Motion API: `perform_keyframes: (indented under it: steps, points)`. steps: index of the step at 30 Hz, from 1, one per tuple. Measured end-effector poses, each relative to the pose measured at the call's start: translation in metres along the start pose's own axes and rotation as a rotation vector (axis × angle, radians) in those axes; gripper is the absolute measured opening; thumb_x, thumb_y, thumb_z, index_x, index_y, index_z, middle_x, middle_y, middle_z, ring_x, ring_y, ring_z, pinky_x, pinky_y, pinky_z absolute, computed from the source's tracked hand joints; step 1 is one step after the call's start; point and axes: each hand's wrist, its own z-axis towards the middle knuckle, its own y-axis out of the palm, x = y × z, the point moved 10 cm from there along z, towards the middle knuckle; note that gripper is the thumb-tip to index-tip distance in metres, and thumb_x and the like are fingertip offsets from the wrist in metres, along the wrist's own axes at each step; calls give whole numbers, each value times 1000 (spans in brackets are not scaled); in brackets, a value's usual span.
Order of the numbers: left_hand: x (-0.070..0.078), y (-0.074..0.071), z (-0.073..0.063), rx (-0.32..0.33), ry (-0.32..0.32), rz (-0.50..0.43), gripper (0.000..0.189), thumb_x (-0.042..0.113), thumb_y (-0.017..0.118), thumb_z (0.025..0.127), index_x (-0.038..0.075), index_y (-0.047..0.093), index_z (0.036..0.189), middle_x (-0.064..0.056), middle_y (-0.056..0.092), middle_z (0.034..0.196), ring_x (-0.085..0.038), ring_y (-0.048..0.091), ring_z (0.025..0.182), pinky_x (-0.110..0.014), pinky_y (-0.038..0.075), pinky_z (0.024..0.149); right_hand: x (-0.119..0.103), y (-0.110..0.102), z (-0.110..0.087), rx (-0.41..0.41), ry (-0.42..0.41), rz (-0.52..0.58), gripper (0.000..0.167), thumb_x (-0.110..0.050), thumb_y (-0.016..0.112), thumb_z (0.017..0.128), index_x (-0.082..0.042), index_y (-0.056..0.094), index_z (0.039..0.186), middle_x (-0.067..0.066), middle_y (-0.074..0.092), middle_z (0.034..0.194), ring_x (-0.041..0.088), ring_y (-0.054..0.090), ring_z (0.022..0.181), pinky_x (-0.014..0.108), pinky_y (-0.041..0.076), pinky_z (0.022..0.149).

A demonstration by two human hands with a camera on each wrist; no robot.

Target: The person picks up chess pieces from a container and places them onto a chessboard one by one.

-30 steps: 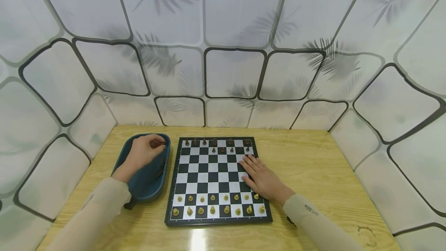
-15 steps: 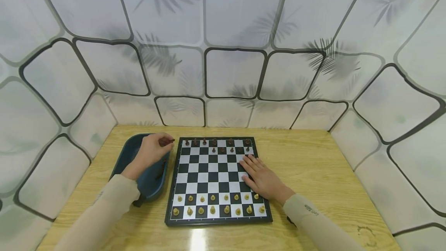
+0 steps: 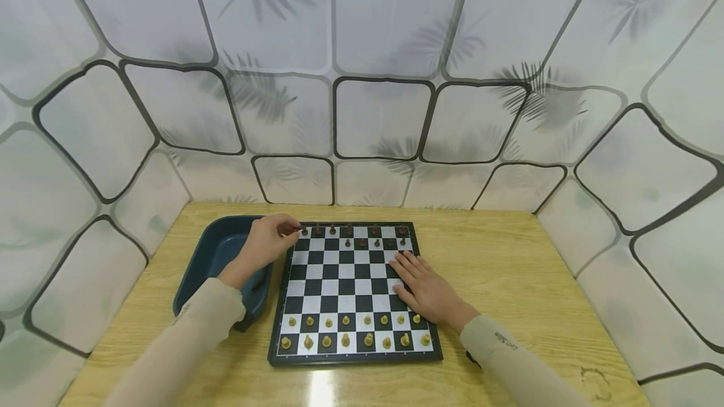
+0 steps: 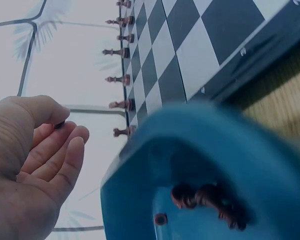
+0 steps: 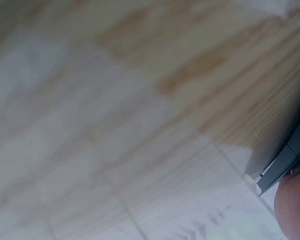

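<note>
My left hand [image 3: 264, 245] pinches a small dark brown chess piece [image 4: 59, 125] between thumb and fingers; most of it is hidden. In the head view that hand is over the far left corner of the chessboard [image 3: 337, 271], close to a brown rook [image 4: 122, 131] on the back row. My right hand [image 3: 423, 286] rests flat with its fingers straight on the board's right side. More brown pieces, such as a pawn [image 3: 377, 242], stand on the two far rows. Yellow pieces, such as a pawn [image 3: 345, 320], fill the two near rows.
Left of the board stands a blue plastic bin [image 3: 195, 262], with several brown chess pieces [image 4: 210, 196] lying in it. The wooden table [image 3: 498, 256] runs back to a patterned wall [image 3: 373, 118].
My left hand has moved right, from over the blue bin to the board's far left corner, carrying the brown chess piece. The right hand has stayed in place.
</note>
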Motion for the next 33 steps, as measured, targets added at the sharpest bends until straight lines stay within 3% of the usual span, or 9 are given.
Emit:
perform_keyframes:
  steps: [6, 21, 33]
  points:
    - [9, 12, 2, -32, 23, -11, 18, 5, 70, 93, 0, 76, 109, -14, 79, 101, -30, 77, 92, -47, 63, 80, -2, -3, 0, 6, -3, 3, 65, -45, 42, 112, -8, 34, 165, 14, 30, 173, 35, 24, 162, 52, 24, 131]
    - [7, 41, 12, -63, -29, -37, 13, 10, 77, 95, 3, 75, 104, -12, 78, 97, -26, 75, 89, -44, 62, 80, 0, -1, 0, 6, 9, -10, 66, -48, 39, 112, -9, 34, 165, 12, 31, 173, 35, 24, 162, 51, 24, 131]
    - [7, 61, 17, -103, -103, -17, 14, 12, 74, 93, 6, 74, 106, -11, 78, 101, -25, 73, 90, -42, 60, 78, -2, -3, -1, 7, 3, -2, 66, -47, 39, 112, -8, 34, 165, 13, 31, 173, 35, 25, 162, 52, 25, 131]
